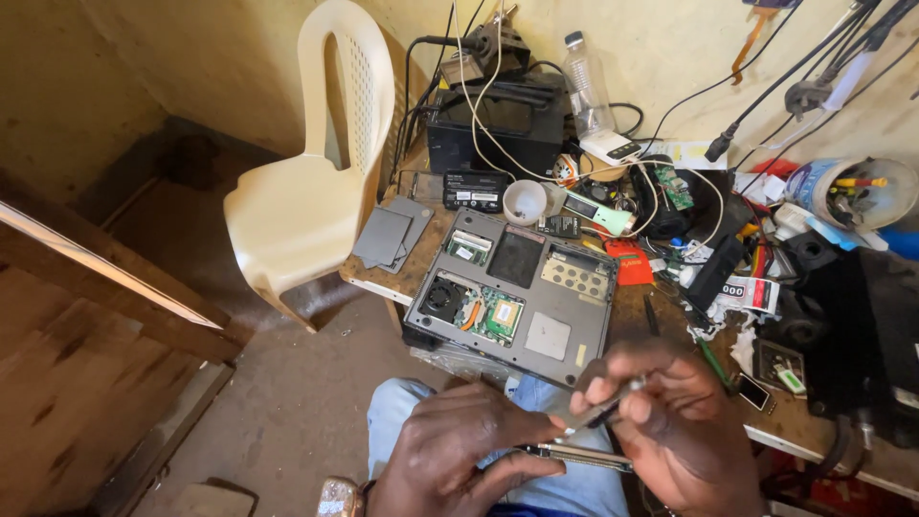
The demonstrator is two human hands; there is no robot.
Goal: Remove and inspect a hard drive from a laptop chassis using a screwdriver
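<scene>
Both hands are hovering over the lap at 6 o'clock: the left hand (450, 450) is curling palm-down, its fingers clamped on one thin metal strip (574, 458), while the right hand (670, 431) is pinching one slim tool (603, 412) crossing above that strip. One opened laptop (517, 297) is lying at 12 o'clock on the table (383, 278), beside one white chair (306, 191).

Both hands (565, 431) grip thin metal tool (598, 414), maybe screwdriver; opened laptop (517, 292) nearby.

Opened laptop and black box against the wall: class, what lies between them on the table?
Head view: a black battery pack and a white cup lie between the laptop and the black box.
</scene>
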